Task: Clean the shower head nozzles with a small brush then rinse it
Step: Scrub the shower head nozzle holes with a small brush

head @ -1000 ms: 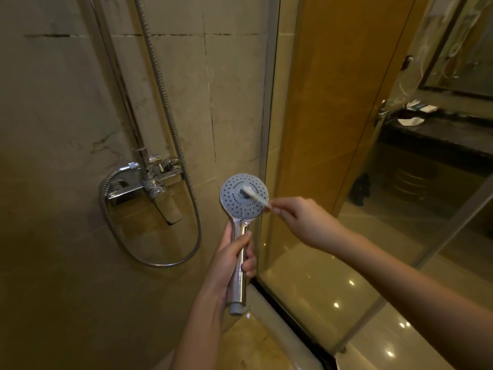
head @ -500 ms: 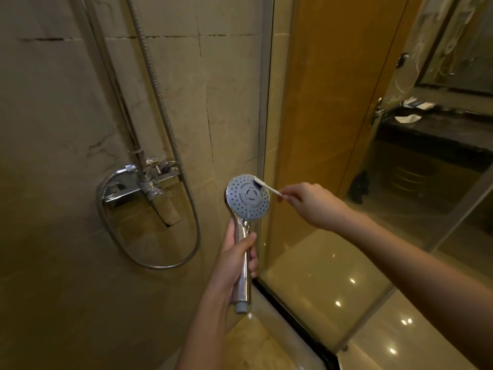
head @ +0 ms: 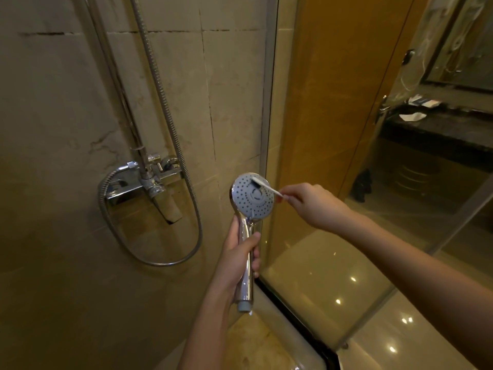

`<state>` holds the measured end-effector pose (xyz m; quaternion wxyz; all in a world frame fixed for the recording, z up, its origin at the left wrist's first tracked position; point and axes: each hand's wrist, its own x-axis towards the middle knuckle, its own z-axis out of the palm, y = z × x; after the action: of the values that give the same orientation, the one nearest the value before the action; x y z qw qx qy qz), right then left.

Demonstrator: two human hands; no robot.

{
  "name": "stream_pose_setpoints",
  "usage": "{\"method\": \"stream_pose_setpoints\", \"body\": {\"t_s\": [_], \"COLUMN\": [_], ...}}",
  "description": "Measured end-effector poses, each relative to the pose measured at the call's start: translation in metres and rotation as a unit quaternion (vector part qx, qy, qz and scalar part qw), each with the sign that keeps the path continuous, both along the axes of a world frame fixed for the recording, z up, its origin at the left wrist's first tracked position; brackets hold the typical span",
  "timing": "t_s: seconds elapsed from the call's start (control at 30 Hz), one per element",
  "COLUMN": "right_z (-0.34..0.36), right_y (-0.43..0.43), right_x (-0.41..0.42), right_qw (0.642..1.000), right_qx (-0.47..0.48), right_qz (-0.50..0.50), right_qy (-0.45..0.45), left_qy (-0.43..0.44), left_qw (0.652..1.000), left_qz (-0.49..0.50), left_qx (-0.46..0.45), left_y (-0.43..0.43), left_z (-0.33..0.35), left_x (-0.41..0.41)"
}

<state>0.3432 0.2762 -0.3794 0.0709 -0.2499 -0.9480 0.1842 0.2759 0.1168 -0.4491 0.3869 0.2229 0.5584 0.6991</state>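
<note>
A chrome shower head (head: 250,201) with a round grey nozzle face stands upright in the middle of the view, face toward me. My left hand (head: 236,260) is wrapped around its handle. A small white brush (head: 265,186) lies across the upper right of the nozzle face, bristles touching the face near its top rim. My right hand (head: 312,205) pinches the brush's handle end, just right of the head. The handle's lower end shows no hose attached.
A chrome mixer tap (head: 149,182) with a looping metal hose (head: 186,252) is mounted on the beige tiled wall at left. A glass shower screen (head: 346,209) stands right behind the hands. A dark vanity counter (head: 440,129) lies beyond it at right.
The brush has travelled from the centre of the nozzle face up to its top right rim. My right hand rose with it, and the shower head has shifted a little right.
</note>
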Motion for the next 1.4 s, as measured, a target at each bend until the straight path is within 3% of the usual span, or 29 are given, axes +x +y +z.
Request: {"method": "stream_pose_setpoints", "body": {"t_s": [0.17,0.3,0.43,0.57,0.7,0.77,0.87,1.0,1.13,1.4], "right_z": [0.001,0.001,-0.001,0.001,-0.002,-0.005,-0.011,-0.019,-0.018,-0.029], "right_y": [-0.015,0.005,-0.016,-0.003,-0.018,-0.010,-0.003,-0.022,-0.005,0.000], "right_x": [0.003,-0.002,0.003,0.000,0.006,0.004,0.006,0.010,0.002,0.005], "right_qw": [0.998,1.000,0.997,0.998,0.993,0.994,0.997,0.995,0.999,1.000], "right_qx": [0.016,0.013,0.045,0.057,0.083,0.089,0.072,0.068,0.043,0.016], "right_qz": [0.057,-0.017,0.048,0.011,0.064,0.045,0.015,0.062,0.005,-0.020], "right_qy": [-0.018,0.002,-0.035,-0.019,-0.061,-0.052,-0.027,-0.046,0.016,0.014], "left_qy": [0.002,0.000,0.005,0.001,0.000,-0.005,-0.004,-0.017,-0.043,-0.113], "left_qw": [1.000,1.000,1.000,1.000,1.000,1.000,1.000,1.000,0.999,0.993], "left_qz": [0.000,-0.002,0.005,0.007,0.012,0.016,0.024,0.024,0.017,0.000], "left_qx": [0.010,-0.004,0.003,-0.006,-0.004,-0.005,-0.014,0.000,0.018,0.046], "left_y": [0.002,0.003,-0.001,-0.001,-0.003,-0.002,-0.002,-0.005,-0.004,-0.007], "left_z": [0.000,-0.002,-0.001,0.001,0.002,0.000,-0.001,-0.001,0.000,-0.005], "left_x": [-0.003,-0.002,-0.004,-0.005,-0.006,-0.007,-0.007,-0.013,-0.015,-0.012]}}
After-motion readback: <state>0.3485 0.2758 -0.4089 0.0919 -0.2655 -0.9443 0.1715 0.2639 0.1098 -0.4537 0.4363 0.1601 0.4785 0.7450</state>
